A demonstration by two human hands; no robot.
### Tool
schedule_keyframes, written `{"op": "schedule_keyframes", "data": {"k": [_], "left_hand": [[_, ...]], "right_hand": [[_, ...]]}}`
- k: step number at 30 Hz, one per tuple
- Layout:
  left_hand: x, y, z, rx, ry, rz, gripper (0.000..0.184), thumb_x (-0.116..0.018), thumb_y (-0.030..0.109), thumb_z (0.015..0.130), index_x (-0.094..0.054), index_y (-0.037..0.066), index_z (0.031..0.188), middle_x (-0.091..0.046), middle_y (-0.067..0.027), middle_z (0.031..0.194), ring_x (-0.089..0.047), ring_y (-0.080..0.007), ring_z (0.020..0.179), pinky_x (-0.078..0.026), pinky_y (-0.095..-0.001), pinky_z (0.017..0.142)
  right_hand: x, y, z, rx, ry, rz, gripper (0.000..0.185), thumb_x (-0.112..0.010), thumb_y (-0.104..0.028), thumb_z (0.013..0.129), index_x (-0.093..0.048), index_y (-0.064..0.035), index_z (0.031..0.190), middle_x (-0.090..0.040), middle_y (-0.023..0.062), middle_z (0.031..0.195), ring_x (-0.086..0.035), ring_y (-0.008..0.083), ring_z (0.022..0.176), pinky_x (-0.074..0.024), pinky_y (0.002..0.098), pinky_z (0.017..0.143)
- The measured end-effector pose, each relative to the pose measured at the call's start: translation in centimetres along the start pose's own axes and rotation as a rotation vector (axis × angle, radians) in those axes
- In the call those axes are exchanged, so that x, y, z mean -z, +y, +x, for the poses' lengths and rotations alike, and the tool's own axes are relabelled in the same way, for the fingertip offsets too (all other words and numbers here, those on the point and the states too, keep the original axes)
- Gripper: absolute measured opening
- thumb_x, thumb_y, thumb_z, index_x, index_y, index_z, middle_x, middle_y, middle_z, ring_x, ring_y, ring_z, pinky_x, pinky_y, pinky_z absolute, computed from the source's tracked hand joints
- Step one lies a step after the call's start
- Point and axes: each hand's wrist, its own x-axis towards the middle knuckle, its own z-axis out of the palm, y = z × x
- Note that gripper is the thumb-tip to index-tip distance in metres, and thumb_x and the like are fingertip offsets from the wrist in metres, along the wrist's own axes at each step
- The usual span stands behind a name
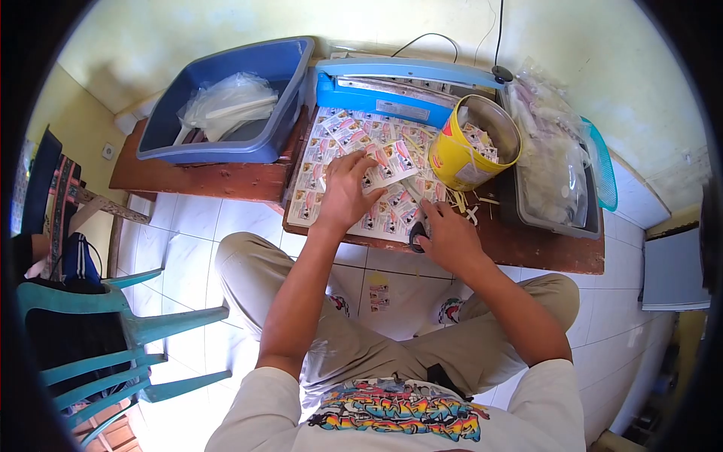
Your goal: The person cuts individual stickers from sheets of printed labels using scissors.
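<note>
Gripping black-handled scissors (pixel 416 233) near the bench (pixel 542 252)'s front edge, the right hand (pixel 450 232) aims the blades at a printed label sheet (pixel 393 161). The left hand (pixel 348 190) covers that sheet's left side, pinching or merely pressing, I cannot tell. Along the back edge sits a blue impulse sealer (pixel 376 102).

My sheet (pixel 395 161) is smooth printed paper; my scissors (pixel 417 235) pair metal blades with dark handles (plastic, by their look). The tub (pixel 218 153) is smooth plastic, the bags (pixel 548 162) glossy, crinkled film. The table (pixel 553 252) is worn-looking wood, my trousers (pixel 361 354) matt cloth, the floor (pixel 188 218) glossy tile.
</note>
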Motion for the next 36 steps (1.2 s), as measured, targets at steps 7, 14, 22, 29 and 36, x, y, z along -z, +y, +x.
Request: {"op": "schedule_keyframes", "data": {"k": [7,14,22,29,36], "left_hand": [[-0.5,0.0,0.1,0.023,0.019,0.003,0.058,-0.094,0.013,0.068,-0.069,0.007,0.12,-0.063,-0.021,0.137,-0.059,-0.0403,0.128,-0.046,-0.049,0.11],[-0.5,-0.4,0.2,0.011,0.042,-0.001,0.056,-0.094,0.013,0.068,-0.07,0.005,0.118,-0.064,-0.023,0.135,-0.06,-0.0418,0.126,-0.048,-0.0491,0.108],[-0.3,-1.0,0.4,0.062,0.056,-0.061,0.056,-0.094,0.016,0.068,-0.073,0.009,0.119,-0.063,-0.0215,0.135,-0.058,-0.0391,0.127,-0.044,-0.0496,0.11],[0.5,-0.6,1.1,0.041,0.082,-0.018,0.053,-0.093,0.015,0.071,-0.076,0.012,0.121,-0.062,-0.0252,0.136,-0.059,-0.0423,0.128,-0.048,-0.0504,0.109],[0.2,0.6,1.9,0.022,0.073,-0.042,0.051,-0.093,0.017,0.073,-0.077,0.015,0.121,-0.061,-0.0214,0.14,-0.058,-0.0408,0.13,-0.046,-0.0496,0.11]], "right_hand": [[-0.5,0.1,0.4,0.033,0.003,-0.014,0.073,-0.079,-0.023,0.085,-0.049,-0.0072,0.149,-0.064,0.0207,0.124,-0.07,0.0416,0.101,-0.0582,0.0503,0.088],[0.1,0.6,0.6,0.0,-0.021,0.019,0.072,-0.077,-0.019,0.083,-0.049,-0.0048,0.148,-0.063,0.0238,0.124,-0.069,0.0432,0.102,-0.0574,0.0503,0.09],[1.6,2.5,0.2,-0.025,-0.016,0.302,0.078,-0.08,-0.015,0.076,-0.053,-0.0007,0.149,-0.065,0.023,0.121,-0.068,0.0298,0.094,-0.057,0.0396,0.088],[2.8,2.2,-1.2,-0.101,-0.154,0.663,0.091,-0.094,-0.021,0.076,-0.05,-0.0015,0.154,-0.062,0.0098,0.119,-0.061,0.0125,0.099,-0.0518,0.0266,0.086],[2.2,3.1,-1.0,-0.006,-0.131,0.925,0.092,-0.095,-0.029,0.077,-0.051,-0.0082,0.155,-0.06,0.0035,0.105,-0.058,0.0097,0.085,-0.0505,0.0259,0.077]]}}
